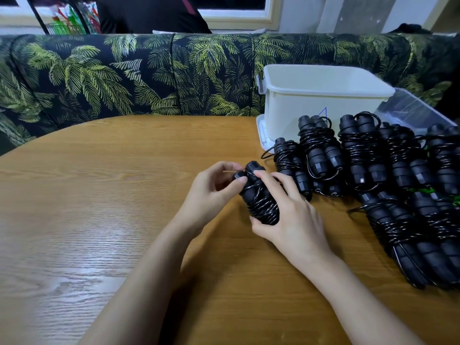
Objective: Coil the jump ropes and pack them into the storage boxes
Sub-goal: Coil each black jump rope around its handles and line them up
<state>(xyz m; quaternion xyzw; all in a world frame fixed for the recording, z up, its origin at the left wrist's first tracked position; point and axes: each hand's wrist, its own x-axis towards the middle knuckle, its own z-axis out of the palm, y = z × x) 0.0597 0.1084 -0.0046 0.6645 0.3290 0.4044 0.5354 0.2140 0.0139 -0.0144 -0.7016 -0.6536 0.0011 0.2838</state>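
Over one table (99, 195), two hands (211, 192) (296, 220) grip one rope (261, 204).

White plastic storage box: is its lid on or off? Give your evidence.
Off: the white plastic storage box has an open top, with its inner walls visible.

No legible words, brands or numbers observed. Only sign: a blue pen mark (323, 112), triangle-like outline, on the near wall of the white storage box (293, 105), far right; lower part hidden behind coiled jump ropes (317, 145).
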